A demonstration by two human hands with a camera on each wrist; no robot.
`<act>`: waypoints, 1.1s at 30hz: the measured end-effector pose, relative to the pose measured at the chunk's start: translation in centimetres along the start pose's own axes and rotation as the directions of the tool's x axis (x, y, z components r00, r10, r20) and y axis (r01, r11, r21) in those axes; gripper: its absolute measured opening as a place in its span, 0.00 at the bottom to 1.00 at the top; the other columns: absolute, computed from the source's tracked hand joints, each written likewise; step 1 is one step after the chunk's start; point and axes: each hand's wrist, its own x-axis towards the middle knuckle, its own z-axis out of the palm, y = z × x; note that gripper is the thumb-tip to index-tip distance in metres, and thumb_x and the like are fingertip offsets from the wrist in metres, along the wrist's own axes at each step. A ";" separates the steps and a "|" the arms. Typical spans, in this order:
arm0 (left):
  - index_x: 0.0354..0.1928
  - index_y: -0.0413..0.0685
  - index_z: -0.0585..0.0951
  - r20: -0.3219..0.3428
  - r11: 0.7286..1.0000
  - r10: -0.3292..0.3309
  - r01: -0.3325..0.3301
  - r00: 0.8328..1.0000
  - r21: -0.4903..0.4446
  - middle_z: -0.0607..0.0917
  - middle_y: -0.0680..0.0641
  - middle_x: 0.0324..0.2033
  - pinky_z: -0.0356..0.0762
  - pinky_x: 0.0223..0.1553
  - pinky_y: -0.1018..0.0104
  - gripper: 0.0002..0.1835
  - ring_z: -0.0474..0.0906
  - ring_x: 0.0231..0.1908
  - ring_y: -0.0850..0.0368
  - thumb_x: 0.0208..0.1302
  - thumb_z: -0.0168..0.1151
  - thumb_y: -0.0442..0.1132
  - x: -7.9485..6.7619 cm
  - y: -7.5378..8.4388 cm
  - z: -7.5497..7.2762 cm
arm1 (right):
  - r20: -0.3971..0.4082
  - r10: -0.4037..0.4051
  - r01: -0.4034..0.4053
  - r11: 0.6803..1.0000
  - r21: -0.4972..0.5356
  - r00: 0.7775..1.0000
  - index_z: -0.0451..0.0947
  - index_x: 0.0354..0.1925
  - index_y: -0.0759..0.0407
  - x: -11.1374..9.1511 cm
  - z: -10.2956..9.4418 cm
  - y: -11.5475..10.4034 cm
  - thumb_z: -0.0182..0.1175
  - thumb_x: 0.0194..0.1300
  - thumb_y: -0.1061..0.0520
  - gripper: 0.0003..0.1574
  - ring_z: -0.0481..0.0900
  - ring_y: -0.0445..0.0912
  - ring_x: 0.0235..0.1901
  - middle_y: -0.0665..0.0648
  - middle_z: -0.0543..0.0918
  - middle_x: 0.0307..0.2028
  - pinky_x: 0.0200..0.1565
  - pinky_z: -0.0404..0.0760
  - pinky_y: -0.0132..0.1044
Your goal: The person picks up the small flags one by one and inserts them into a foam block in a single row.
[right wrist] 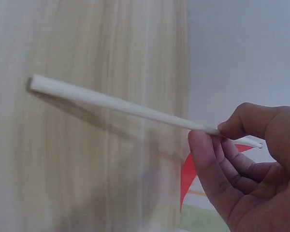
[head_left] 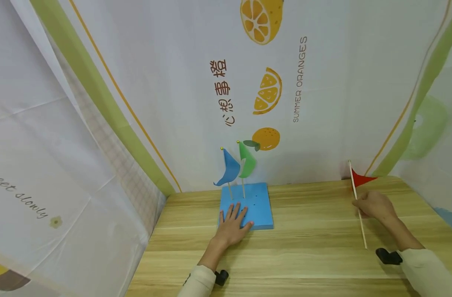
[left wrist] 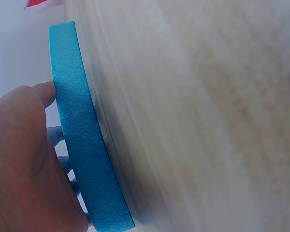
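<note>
My left hand (head_left: 231, 229) lies with spread, straight fingers on a blue foam block (head_left: 261, 210) that rests on the table. In the left wrist view the block's side (left wrist: 87, 130) shows, with the thumb at its edge. A blue flag (head_left: 231, 168) and a green flag (head_left: 249, 161) stand in the block on thin wooden sticks. Small dark holes dot its top. My right hand (head_left: 376, 205), at the table's right side, pinches the wooden stick of a red flag (head_left: 360, 179) between thumb and fingers. The bare end of that stick (right wrist: 106, 100) points toward the table's near side.
The wood-grain table (head_left: 307, 247) reaches back to a white curtain (head_left: 173, 82) printed with oranges. More curtain (head_left: 62, 144) hangs along the left side. A black wrist mount (head_left: 388, 256) sits by the right sleeve, another (head_left: 221, 278) by the left.
</note>
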 end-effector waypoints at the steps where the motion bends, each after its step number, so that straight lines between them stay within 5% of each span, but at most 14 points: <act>1: 0.85 0.54 0.60 -0.003 1.000 0.002 -0.002 1.000 -0.003 0.53 0.41 0.86 0.41 0.81 0.27 0.38 0.45 0.86 0.37 0.83 0.46 0.64 0.0 0.0 0.0 | -0.004 -0.005 0.006 1.000 0.014 1.000 0.85 0.28 0.66 0.1 -0.1 -0.2 0.60 0.72 0.55 0.19 0.84 0.44 0.21 0.50 0.84 0.17 0.28 0.76 0.39; 11: 0.85 0.54 0.60 -0.004 1.000 0.001 -0.001 1.000 0.000 0.53 0.41 0.86 0.41 0.81 0.27 0.38 0.45 0.86 0.38 0.83 0.46 0.64 -0.1 0.0 0.0 | -0.067 -0.030 0.034 0.997 0.064 0.997 0.85 0.30 0.68 0.2 0.3 -2.1 0.62 0.73 0.55 0.18 0.87 0.43 0.22 0.50 0.85 0.19 0.26 0.78 0.34; 19: 0.85 0.53 0.61 -0.011 1.000 0.002 -0.002 1.000 -0.004 0.54 0.41 0.86 0.42 0.81 0.27 0.38 0.46 0.85 0.38 0.83 0.46 0.64 -0.1 0.0 0.0 | -0.067 -0.006 0.018 0.986 0.167 0.998 0.81 0.44 0.79 0.3 0.3 -4.0 0.60 0.72 0.58 0.19 0.90 0.46 0.24 0.63 0.90 0.29 0.30 0.91 0.42; 33: 0.85 0.54 0.61 -0.003 1.000 -0.001 0.001 1.000 0.007 0.54 0.42 0.86 0.42 0.81 0.27 0.38 0.46 0.85 0.38 0.83 0.46 0.64 -0.1 0.1 0.0 | -0.182 -0.108 0.143 0.970 0.197 0.977 0.80 0.38 0.72 1.0 1.7 -6.9 0.62 0.70 0.62 0.10 0.89 0.44 0.24 0.62 0.89 0.31 0.28 0.89 0.36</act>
